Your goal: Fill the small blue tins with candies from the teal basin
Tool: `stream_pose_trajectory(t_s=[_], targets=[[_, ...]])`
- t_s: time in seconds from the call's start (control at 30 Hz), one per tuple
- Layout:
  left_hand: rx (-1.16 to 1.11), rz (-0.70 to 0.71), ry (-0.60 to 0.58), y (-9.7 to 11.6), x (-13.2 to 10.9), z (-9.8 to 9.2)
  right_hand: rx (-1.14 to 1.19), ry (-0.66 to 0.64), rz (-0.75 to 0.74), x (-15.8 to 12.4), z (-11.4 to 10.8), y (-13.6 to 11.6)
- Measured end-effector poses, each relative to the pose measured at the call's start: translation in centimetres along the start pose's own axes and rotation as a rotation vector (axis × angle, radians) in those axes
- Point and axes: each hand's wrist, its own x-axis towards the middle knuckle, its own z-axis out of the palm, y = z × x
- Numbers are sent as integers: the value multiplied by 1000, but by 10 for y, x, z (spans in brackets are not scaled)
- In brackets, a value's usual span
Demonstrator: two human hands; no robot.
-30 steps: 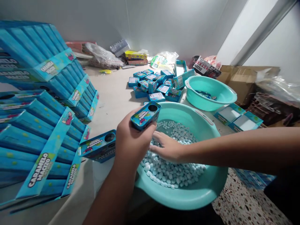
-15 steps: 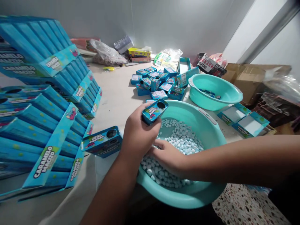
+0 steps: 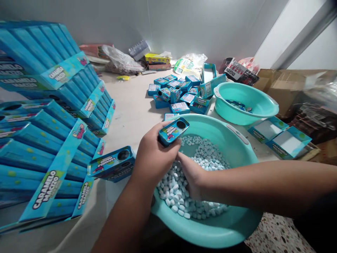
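Observation:
My left hand (image 3: 154, 158) grips a small blue candy box (image 3: 173, 131) with a round hole in its top, holding it over the near-left rim of a large teal basin (image 3: 237, 221). The basin holds a heap of small pale blue and white candies (image 3: 207, 158). My right hand (image 3: 190, 175) reaches in from the right and is cupped down into the candies just below the box, fingers curled among them. Another blue box (image 3: 112, 163) of the same kind lies on the table to the left of my left hand.
Stacks of blue display cartons (image 3: 44, 116) fill the left side. Several small blue boxes (image 3: 179, 93) lie in a pile behind the basin, beside a smaller teal basin (image 3: 244, 102). Two flat cartons (image 3: 279, 135) lie at right; cardboard boxes (image 3: 284, 88) and bags stand behind.
My right hand has pulled back toward the near-left of the basin and curled into the candies under the box. The left hand with the box has barely moved.

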Motion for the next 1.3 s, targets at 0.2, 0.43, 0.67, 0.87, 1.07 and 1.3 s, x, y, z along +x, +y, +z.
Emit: stream_pose_trajectory(t_s=[0.2, 0.43, 0.67, 0.87, 1.07, 1.3], targets=[[38, 58, 98, 2, -4, 0, 429, 189, 315, 12, 1, -2], [-11, 41, 177, 7, -9, -2, 652, 251, 137, 33, -9, -15], [-72, -11, 346, 15, -14, 0, 833, 254, -59, 47, -33, -41], [-54, -10, 460, 19, -17, 0, 964, 190, -112, 41, -37, -53], [-97, 8, 399, 20, -17, 5, 1025, 236, -202, 34, -49, -70], [-146, -20, 312, 16, -14, 2, 1038, 140, -338, 26, -62, -79]])
